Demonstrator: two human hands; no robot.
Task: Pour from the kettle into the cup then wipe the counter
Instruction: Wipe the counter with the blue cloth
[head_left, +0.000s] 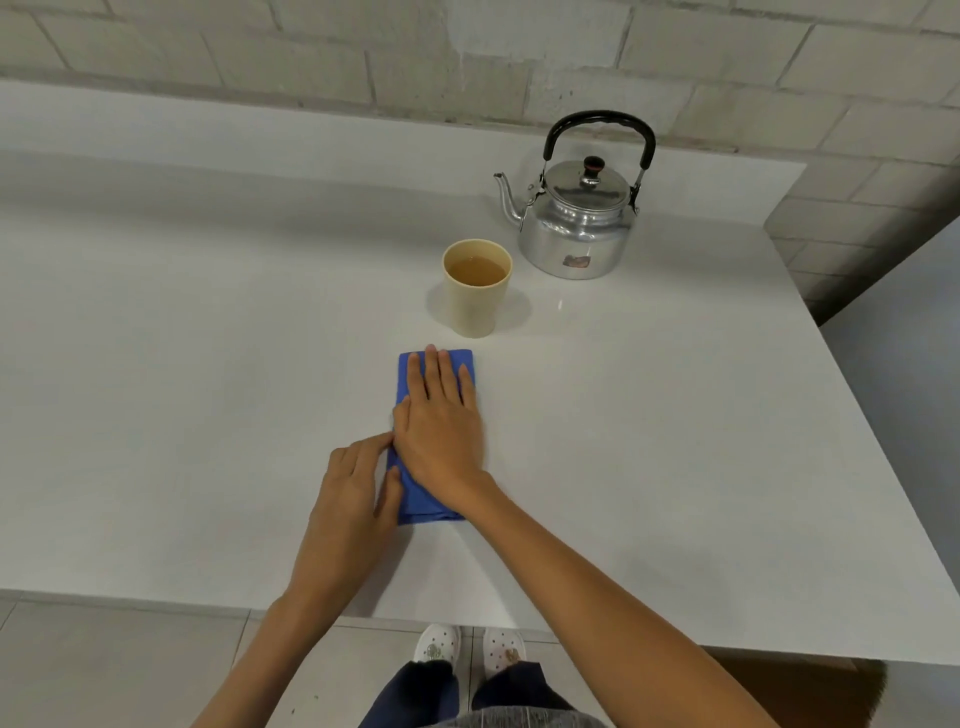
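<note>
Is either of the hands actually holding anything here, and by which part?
Nothing is lifted. The right hand lies flat on the folded blue cloth, pressing its middle; the left hand fingers its near left edge.

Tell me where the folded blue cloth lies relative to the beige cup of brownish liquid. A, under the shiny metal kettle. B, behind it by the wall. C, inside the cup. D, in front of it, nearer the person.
D: the folded blue cloth lies nearer the person than the beige cup, under the flat right hand.
</note>
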